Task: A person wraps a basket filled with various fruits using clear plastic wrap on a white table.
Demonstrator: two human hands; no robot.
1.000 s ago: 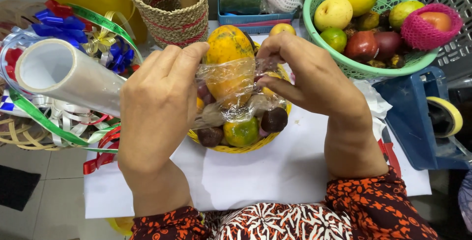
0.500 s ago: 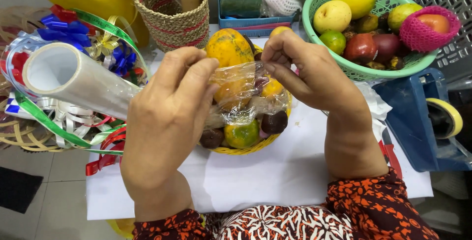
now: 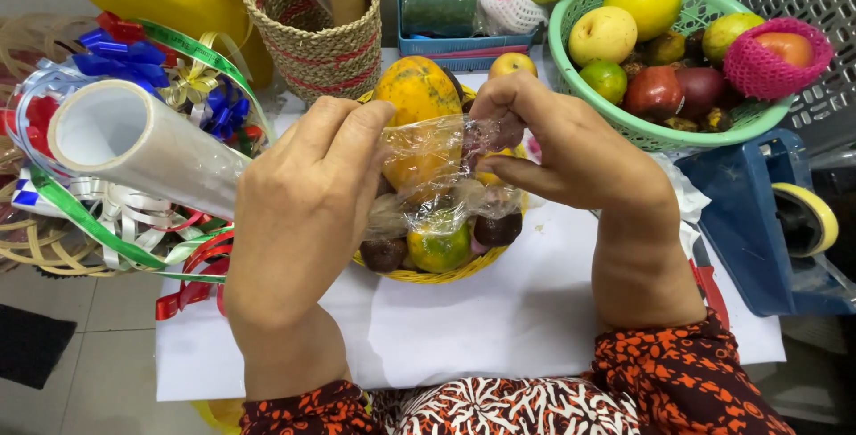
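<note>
Free room and obstacles around the small yellow fruit basket (image 3: pixel 446 272)

Open: bare white sheet (image 3: pixel 499 328) on the bench, between basket and the person. Left: film roll (image 3: pixel 143 145) slants in under the left hand (image 3: pixel 303 212), ribbon heap (image 3: pixel 116 132) behind it. Rear: woven basket (image 3: pixel 312 34) and blue tray (image 3: pixel 464 43) stand close. Right: green fruit basket (image 3: pixel 571 52) just beyond the right hand (image 3: pixel 571 154); blue tape dispenser (image 3: pixel 767 230) blocks the bench's right edge.

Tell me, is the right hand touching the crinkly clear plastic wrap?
Touching. The head view shows the right hand pinching the clear plastic wrap between thumb and fingers above the yellow fruit basket.
</note>
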